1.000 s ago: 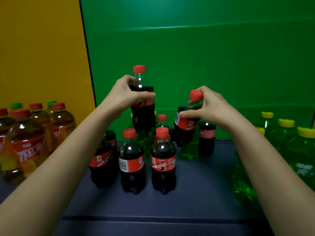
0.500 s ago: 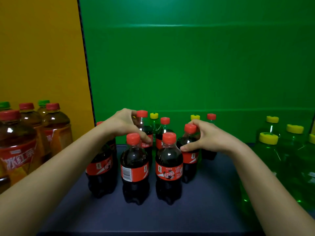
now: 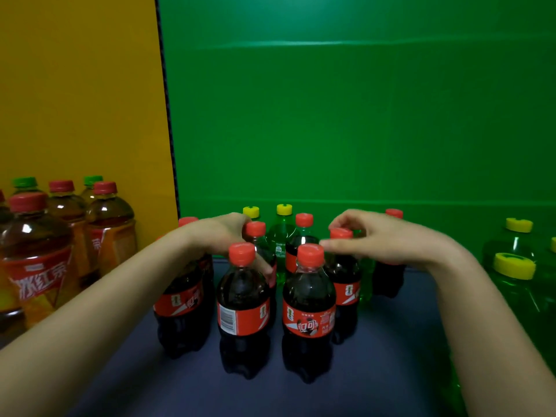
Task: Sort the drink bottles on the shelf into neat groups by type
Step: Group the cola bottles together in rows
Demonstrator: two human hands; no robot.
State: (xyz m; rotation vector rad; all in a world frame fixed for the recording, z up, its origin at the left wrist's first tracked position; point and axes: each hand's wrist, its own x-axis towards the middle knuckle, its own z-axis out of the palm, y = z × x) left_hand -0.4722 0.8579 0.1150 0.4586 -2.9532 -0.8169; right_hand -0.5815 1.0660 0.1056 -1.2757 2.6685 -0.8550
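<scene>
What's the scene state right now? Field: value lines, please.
colas: red caps, upright, clustered at centre
small green bottles: two, yellow caps, behind colas
large green bottles: right side
tea bottles: left side
left hand: grips second-row cola
right hand: fingers relaxed, over another cola's cap

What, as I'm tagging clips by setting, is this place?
Probably a staged shop display, not a real store: plain green backdrop and yellow panel behind a dark shelf of cola bottles and tea bottles.
</scene>
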